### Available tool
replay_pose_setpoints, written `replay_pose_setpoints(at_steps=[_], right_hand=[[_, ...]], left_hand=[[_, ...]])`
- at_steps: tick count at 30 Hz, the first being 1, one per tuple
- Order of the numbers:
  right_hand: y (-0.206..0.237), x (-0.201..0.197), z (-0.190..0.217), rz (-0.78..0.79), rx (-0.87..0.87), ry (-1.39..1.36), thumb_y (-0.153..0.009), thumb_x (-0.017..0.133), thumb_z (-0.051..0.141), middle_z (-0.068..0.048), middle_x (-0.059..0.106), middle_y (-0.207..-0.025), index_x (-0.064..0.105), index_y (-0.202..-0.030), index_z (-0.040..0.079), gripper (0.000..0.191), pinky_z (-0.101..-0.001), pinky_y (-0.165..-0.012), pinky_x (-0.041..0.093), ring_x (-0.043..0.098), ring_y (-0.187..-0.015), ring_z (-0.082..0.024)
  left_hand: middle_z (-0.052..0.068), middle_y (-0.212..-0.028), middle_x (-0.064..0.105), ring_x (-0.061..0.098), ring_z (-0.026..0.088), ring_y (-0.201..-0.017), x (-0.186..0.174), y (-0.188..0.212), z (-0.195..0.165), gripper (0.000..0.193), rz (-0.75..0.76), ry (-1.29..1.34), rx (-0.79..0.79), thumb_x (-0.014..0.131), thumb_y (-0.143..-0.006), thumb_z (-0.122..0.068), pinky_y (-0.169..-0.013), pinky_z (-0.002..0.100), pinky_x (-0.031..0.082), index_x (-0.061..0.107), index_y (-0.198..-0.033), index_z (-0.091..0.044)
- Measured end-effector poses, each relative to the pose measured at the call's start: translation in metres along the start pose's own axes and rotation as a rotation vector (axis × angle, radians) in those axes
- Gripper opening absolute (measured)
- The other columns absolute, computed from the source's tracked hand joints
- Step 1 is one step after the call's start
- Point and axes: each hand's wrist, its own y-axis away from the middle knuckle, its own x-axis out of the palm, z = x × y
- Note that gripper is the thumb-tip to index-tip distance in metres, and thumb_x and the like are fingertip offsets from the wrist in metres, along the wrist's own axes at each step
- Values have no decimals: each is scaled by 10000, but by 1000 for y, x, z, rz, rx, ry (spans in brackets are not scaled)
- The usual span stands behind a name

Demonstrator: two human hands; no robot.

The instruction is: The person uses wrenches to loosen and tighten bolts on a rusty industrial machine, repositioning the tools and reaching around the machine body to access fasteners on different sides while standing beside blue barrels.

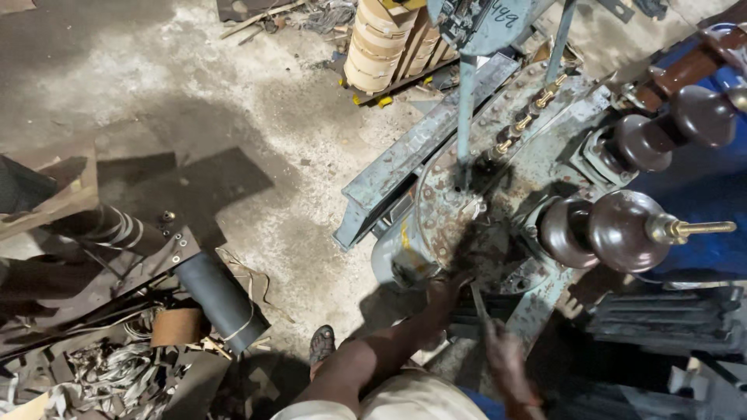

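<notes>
Left hand (442,292) flat on oily transformer lid (467,210); right hand (502,350) clamped on thin rod-like tool (477,299), blurred. Slick surface: tool may slip toward brown insulators (615,229), chipping porcelain.

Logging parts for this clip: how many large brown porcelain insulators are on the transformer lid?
3. One insulator nearest, tipped with a brass stud; a second behind it; a third at the top right edge, partly cut off. More may be hidden.

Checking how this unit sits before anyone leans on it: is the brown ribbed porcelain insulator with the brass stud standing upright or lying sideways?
Sideways: the brown ribbed porcelain insulator points its brass stud across the picture, toward the right edge.
</notes>
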Motion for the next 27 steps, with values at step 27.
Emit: replay_pose_setpoints(at_steps=[27], right_hand=[[-81, -67, 24, -130, -447, 407, -891, 656, 284, -226, 703, -829, 702, -1111, 51, 324, -493, -631, 530, 675, -717, -391]], left_hand=[[119, -754, 635, 546, 222, -625, 10, 2, 0, 415, -218, -204, 2, 933, -791, -259, -570, 412, 435, 689, -867, 68]])
